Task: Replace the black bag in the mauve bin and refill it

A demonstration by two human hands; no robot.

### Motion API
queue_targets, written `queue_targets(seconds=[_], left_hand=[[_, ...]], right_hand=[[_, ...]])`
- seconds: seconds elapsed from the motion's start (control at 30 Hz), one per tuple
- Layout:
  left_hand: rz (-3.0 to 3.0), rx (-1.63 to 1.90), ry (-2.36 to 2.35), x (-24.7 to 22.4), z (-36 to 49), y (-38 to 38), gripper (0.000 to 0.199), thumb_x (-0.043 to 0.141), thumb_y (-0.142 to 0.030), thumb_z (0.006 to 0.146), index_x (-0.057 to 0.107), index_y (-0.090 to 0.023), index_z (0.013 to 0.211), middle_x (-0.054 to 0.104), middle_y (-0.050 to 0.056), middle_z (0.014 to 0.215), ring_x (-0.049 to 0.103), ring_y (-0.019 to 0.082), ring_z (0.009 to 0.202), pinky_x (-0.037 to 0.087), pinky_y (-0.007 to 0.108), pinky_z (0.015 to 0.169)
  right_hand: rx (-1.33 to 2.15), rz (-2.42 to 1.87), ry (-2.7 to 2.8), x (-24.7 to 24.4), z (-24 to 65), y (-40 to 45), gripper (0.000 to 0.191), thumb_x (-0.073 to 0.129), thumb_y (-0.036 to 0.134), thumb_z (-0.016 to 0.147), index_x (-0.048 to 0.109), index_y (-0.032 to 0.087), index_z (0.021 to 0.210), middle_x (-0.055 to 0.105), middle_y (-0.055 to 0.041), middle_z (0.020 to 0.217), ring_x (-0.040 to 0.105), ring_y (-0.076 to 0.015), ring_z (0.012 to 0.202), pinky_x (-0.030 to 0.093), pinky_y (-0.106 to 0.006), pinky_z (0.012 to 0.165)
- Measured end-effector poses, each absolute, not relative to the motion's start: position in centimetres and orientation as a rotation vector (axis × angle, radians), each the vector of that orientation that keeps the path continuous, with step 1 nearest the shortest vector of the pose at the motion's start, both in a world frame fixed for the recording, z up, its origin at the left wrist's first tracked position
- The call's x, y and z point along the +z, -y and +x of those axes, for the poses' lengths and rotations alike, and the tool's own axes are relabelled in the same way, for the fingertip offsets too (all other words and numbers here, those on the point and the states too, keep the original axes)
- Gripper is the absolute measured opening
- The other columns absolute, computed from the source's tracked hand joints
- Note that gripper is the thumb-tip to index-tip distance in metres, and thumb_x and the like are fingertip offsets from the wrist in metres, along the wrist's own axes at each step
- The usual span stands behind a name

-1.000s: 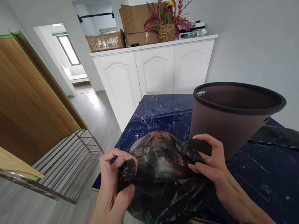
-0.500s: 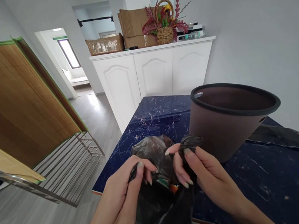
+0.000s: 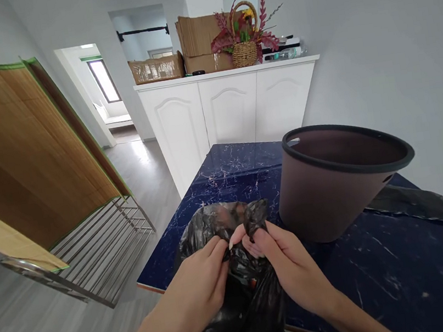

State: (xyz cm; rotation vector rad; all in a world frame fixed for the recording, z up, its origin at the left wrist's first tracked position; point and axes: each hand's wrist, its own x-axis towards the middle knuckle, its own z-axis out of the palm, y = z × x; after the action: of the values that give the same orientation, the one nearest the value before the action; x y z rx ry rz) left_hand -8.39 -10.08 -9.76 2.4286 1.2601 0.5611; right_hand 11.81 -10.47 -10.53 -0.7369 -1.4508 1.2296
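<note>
A black garbage bag point(image 3: 244, 318) with something inside rests at the near edge of the dark blue marbled table point(image 3: 238, 169). My left hand point(image 3: 208, 270) pinches gathered plastic at the bag's mouth. Close beside it, my right hand point(image 3: 276, 252) grips another bunch of the mouth, and a crumpled tuft sticks up above its fingers. The two hands almost touch. A small orange patch shows through the gathered opening; the rest of the contents is hidden. To the right of my hands stands a brown trash can point(image 3: 321, 195) with a black rim, upright and without a liner.
A flattened black bag point(image 3: 416, 203) lies right of the trash can. Behind the table is a white cabinet point(image 3: 229, 109) bearing cardboard boxes point(image 3: 157, 68) and a flower basket point(image 3: 245, 53). At left, a metal rack point(image 3: 106, 261) carries a bamboo mat point(image 3: 25, 162).
My hands have come together, drawing the bag's mouth closed. The green and orange contents seen earlier between them are now mostly covered by plastic.
</note>
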Motion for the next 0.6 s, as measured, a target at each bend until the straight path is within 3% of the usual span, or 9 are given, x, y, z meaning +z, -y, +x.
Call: queue_targets(seconds=[0.13,0.2,0.27,0.33,0.4,0.43,0.5,0.6], left_hand=[[2.488,0.417,-1.204,-8.6,-8.3,11.2,0.025,0.041,-0.02,0.107,0.065,-0.023,0.101,0.071,0.006,0.096,0.07,0.023,0.084,0.059,0.035,0.08],[2.545,0.4,-1.185,-7.6,-8.3,11.8,0.024,0.043,-0.019,0.106,0.065,-0.023,0.1,0.072,0.006,0.097,0.069,0.023,0.087,0.059,0.036,0.082],[2.597,0.491,-1.176,-6.6,-8.7,12.3,0.023,0.044,-0.02,0.107,0.067,-0.025,0.105,0.073,0.006,0.104,0.07,0.025,0.096,0.06,0.039,0.091],[2.629,0.635,-1.197,-5.9,-9.4,12.6,0.025,0.045,-0.021,0.107,0.068,-0.027,0.115,0.073,0.007,0.117,0.069,0.026,0.11,0.06,0.041,0.101],[2.64,0.781,-1.25,-5.4,-10.2,12.8,0.027,0.046,-0.02,0.107,0.067,-0.029,0.122,0.07,0.007,0.132,0.067,0.027,0.121,0.06,0.04,0.105],[2.64,0.838,-1.281,-5.2,-10.6,12.9,0.028,0.046,-0.02,0.107,0.066,-0.029,0.124,0.067,0.008,0.139,0.066,0.027,0.125,0.061,0.039,0.105],[2.655,0.906,-1.326,-5.2,-10.9,13.1,0.027,0.046,-0.019,0.106,0.066,-0.029,0.122,0.062,0.008,0.149,0.063,0.028,0.131,0.062,0.041,0.105],[2.75,0.841,-1.283,-5.6,-10.2,13.9,0.026,0.048,-0.015,0.101,0.068,-0.028,0.113,0.055,0.008,0.16,0.053,0.034,0.145,0.059,0.053,0.112]], right_hand=[[1.478,-0.476,1.202,-10.6,11.0,9.3,0.042,0.052,0.061,0.11,0.066,0.023,0.099,0.05,0.0038,0.072,0.05,-0.0128,0.061,0.049,-0.028,0.061],[1.604,-0.491,1.098,-10.8,10.4,8.8,0.041,0.054,0.063,0.108,0.064,0.024,0.107,0.04,0.0083,0.067,0.036,-0.009,0.049,0.037,-0.023,0.045],[1.637,-0.616,1.109,-11.0,10.0,8.5,0.038,0.056,0.06,0.107,0.064,0.023,0.113,0.037,0.0096,0.068,0.032,-0.0077,0.048,0.031,-0.02,0.042],[1.608,-0.72,1.258,-11.2,9.8,8.7,0.032,0.068,0.046,0.1,0.063,0.024,0.122,0.048,0.0068,0.075,0.05,-0.0096,0.06,0.046,-0.019,0.054],[1.568,-0.734,1.491,-11.2,9.7,9.2,0.056,0.077,0.029,0.087,0.056,0.027,0.14,0.064,0.0016,0.095,0.066,-0.0155,0.087,0.059,-0.027,0.08],[1.538,-0.724,1.604,-11.2,9.6,9.6,0.072,0.08,0.024,0.082,0.05,0.028,0.148,0.067,-0.0011,0.108,0.069,-0.0188,0.099,0.06,-0.034,0.093],[1.428,-0.746,1.757,-11.2,9.3,10.3,0.094,0.087,0.026,0.074,0.041,0.03,0.157,0.067,-0.006,0.129,0.069,-0.0248,0.115,0.057,-0.043,0.107],[1.164,-0.85,1.841,-11.7,8.4,10.8,0.106,0.094,0.038,0.064,0.041,0.025,0.156,0.061,-0.0136,0.143,0.066,-0.0332,0.123,0.056,-0.05,0.108]])
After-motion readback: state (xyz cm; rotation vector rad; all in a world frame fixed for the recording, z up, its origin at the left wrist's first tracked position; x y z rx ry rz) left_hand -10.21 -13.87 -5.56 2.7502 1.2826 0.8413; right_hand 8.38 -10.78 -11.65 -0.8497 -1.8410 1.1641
